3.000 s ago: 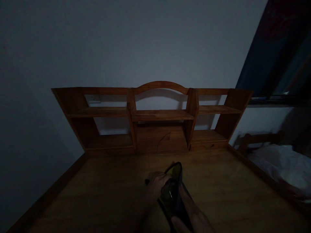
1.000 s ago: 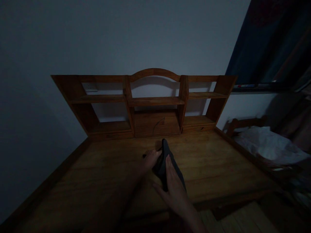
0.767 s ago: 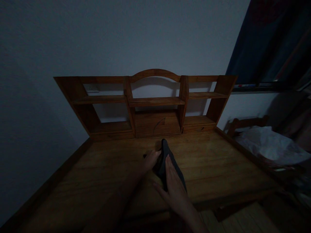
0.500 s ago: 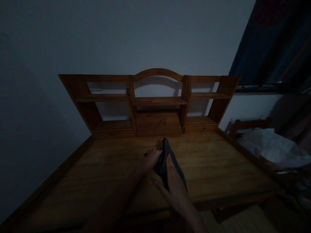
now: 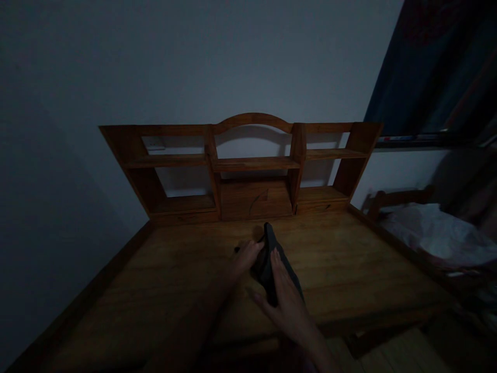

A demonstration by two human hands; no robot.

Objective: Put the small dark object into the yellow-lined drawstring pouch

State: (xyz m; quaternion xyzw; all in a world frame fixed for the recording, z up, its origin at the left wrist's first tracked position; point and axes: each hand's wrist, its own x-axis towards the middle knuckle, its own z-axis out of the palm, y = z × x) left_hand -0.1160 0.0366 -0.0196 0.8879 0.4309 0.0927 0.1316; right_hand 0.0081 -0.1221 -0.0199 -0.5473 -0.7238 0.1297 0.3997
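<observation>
A dark, narrow, soft object (image 5: 269,251) stands on edge on the wooden desk top (image 5: 163,280) in dim light; what it is I cannot make out. My left hand (image 5: 247,256) grips its left side with curled fingers. My right hand (image 5: 286,296) lies flat along its right side, fingers stretched out and together, pressing against it. Both forearms reach in from the bottom edge.
A wooden hutch with shelves and an arched top (image 5: 248,166) stands at the desk's back against a plain wall. To the right are a wooden rail (image 5: 392,199), white crumpled bedding (image 5: 435,233) and a dark curtain (image 5: 435,67).
The view has drifted slightly; both hands stay on the dark object, which sits in nearly the same spot. Three seconds ago the object was nearer and more opened out.
</observation>
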